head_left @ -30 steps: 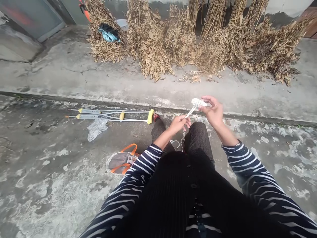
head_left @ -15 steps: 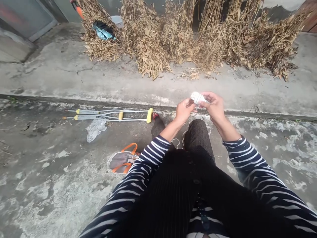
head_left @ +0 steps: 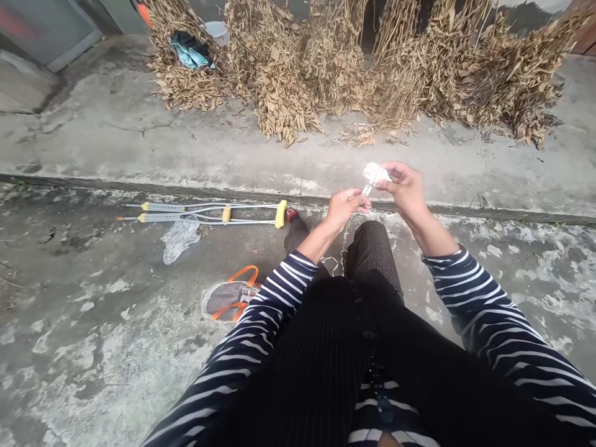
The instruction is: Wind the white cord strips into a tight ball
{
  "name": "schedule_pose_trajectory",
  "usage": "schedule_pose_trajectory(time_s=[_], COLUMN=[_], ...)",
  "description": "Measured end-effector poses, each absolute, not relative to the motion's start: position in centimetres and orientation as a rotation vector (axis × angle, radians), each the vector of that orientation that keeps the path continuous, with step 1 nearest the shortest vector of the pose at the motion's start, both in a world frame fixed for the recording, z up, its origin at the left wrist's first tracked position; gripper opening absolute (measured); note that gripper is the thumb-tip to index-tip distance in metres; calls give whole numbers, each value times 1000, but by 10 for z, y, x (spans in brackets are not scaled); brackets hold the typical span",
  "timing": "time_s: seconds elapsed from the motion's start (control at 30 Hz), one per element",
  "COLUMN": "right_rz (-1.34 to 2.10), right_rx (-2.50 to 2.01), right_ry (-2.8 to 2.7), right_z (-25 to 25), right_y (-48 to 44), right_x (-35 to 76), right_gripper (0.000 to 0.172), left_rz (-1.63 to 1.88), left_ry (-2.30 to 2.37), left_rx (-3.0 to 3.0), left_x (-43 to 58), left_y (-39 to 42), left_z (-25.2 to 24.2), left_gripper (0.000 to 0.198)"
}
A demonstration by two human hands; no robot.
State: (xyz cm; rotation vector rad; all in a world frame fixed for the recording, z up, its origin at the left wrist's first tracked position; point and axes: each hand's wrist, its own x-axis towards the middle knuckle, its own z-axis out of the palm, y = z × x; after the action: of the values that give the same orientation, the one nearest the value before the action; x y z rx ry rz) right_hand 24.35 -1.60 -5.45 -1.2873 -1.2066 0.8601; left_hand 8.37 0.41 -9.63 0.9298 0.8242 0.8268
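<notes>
Head view, looking down at a person seated on rough concrete, with both hands raised in the middle of the frame, just right of centre. The right hand (head_left: 406,189) is curled, its fingers pinching a small white bundle (head_left: 375,174) at the top of a thin pale rod (head_left: 367,190). The left hand (head_left: 345,208) is held out flat-fingered just beside it, with the fingertips (head_left: 364,206) at the rod's lower end; whether they grip it is hard to tell. A thin white cord (head_left: 344,244) hangs below the left hand, and a loop of it (head_left: 330,266) lies by the knees.

The dark patterned trousers (head_left: 375,251) and striped sleeves (head_left: 484,310) fill the lower frame. Left of the knees, a pair of aluminium crutches (head_left: 200,214) with yellow grips lies on the concrete beside a red shoe (head_left: 292,215). Below them are a crumpled clear plastic bag (head_left: 177,242) and a clear bag with orange handles (head_left: 228,301). Across the top of the frame, bundles of dried leafy stalks (head_left: 279,74) stand along a raised concrete ledge, with a blue cloth (head_left: 190,53) resting on the leftmost bundle and a white basin (head_left: 218,32) just behind it.
</notes>
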Motion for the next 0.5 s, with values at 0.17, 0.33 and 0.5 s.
schedule_pose_trajectory(time_s=[0.17, 0.33, 0.5], right_rz=[702, 416, 210], right_rx=[-1298, -1432, -1443], right_ry=[-1188, -1313, -1605], right_z=[-66, -78, -97], right_y=[-8, -4, -10], right_x=[250, 252, 252], right_gripper=[28, 25, 16], left_rz=[740, 671, 642], left_ry=[816, 847, 801], left_rx=[914, 949, 1058], left_x=[77, 70, 60], left_y=[-3, -14, -20], left_z=[-117, -117, -92], left_gripper=[6, 12, 16])
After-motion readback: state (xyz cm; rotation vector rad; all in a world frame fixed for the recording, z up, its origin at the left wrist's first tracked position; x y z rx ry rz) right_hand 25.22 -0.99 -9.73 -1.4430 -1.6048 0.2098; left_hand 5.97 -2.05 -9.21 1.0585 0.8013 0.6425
